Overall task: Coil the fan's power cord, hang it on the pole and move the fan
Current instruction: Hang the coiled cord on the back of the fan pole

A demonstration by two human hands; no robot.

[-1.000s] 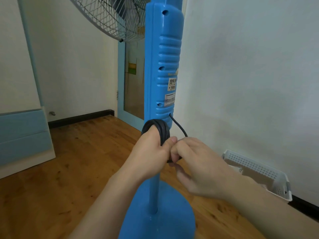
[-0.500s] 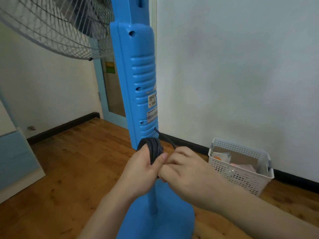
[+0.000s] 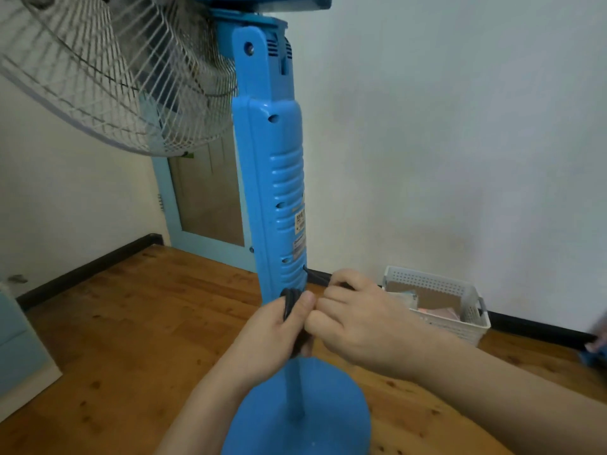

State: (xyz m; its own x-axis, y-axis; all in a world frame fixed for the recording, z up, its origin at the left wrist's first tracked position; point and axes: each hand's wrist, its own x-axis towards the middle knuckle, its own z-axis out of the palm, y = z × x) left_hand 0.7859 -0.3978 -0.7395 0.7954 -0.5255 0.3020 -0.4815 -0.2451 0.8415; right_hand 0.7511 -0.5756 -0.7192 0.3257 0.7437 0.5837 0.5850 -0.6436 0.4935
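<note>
Fan [image 3: 269, 192]: glossy blue plastic, ribbed column, wire grille top left, round base near.
Left hand [image 3: 272, 336]: fingers clenched round the coiled black power cord [image 3: 290, 302], right at the pole.
Right hand [image 3: 358, 323]: fingers pinching the cord's loose strand.
Basket [image 3: 437, 300]: white, perforated, far right.
Change: view's tilted up, more fan head showing now.
</note>
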